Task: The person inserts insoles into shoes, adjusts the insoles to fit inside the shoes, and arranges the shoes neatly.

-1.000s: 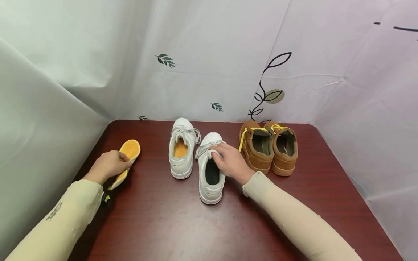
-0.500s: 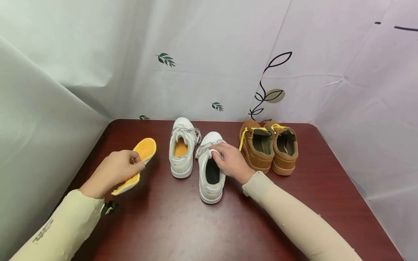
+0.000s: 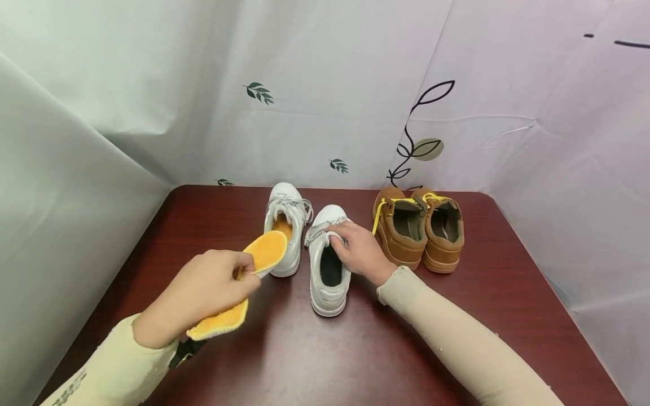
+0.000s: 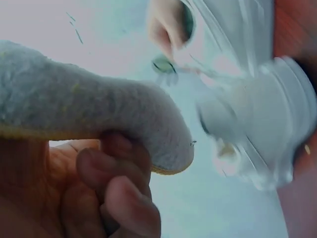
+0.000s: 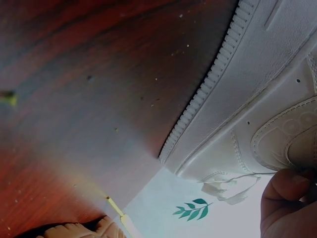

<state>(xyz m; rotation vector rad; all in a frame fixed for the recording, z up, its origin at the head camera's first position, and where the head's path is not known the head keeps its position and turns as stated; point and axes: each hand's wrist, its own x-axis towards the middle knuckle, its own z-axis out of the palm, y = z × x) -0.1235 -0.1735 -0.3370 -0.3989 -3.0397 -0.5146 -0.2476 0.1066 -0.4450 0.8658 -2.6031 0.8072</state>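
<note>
My left hand (image 3: 208, 290) grips a yellow fleecy insole (image 3: 267, 250) by its middle, held above the table just in front of the left white shoe. The left wrist view shows the pale grey underside of that insole (image 4: 84, 101), with fingers curled beneath it. My right hand (image 3: 361, 251) pinches the tongue of the right white shoe (image 3: 328, 299), whose inside looks dark. In the right wrist view, this shoe's side (image 5: 257, 94) and my fingertips (image 5: 287, 186) show. The left white shoe (image 3: 285, 194) has yellow lining inside and is partly covered by the insole.
A pair of brown shoes (image 3: 401, 245) with yellow laces stands to the right, close to my right wrist. Everything rests on a dark red wooden table (image 3: 325, 361). White patterned curtain (image 3: 325, 84) hangs behind the table and along both sides.
My left hand has carried the yellow insole from the table's left side rightward and nearer, to the front of the left white shoe. My right hand has stayed on the right white shoe.
</note>
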